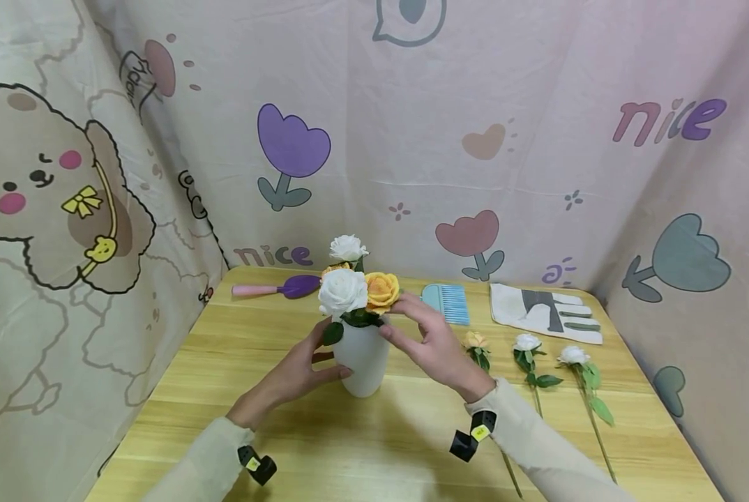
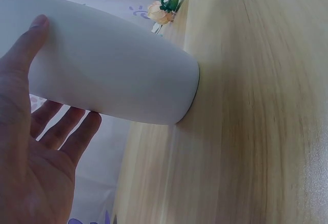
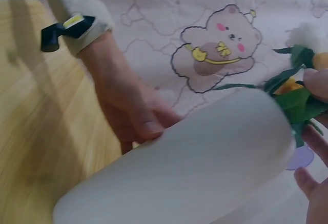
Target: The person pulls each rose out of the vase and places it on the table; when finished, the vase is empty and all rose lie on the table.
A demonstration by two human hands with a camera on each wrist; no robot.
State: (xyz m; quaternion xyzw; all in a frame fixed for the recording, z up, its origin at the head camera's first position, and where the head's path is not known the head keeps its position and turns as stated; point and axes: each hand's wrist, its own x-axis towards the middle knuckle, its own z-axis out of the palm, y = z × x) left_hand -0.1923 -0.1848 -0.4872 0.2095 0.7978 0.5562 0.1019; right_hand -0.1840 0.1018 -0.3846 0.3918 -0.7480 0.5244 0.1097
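The left hand grips a white vase from the side, thumb on the near face and fingers wrapped round the far one. The right hand is loosely spread at the vase's rim, fingertips beside a yellow rose; whether they pinch anything cannot be told.

Largest is the printed cloth backdrop, filling the upper frame and both sides. Below it, a wooden table spans the lower half. The vase stands near the centre of the frame, its base on the tabletop, with white roses, yellow ones and green leaves rising from its mouth. At lower right lie three loose stems: a peach rose and two white roses. A white and grey glove lies above them, right of centre. A purple scoop with a pink handle lies left of the blooms, and a blue comb just beyond the right hand.
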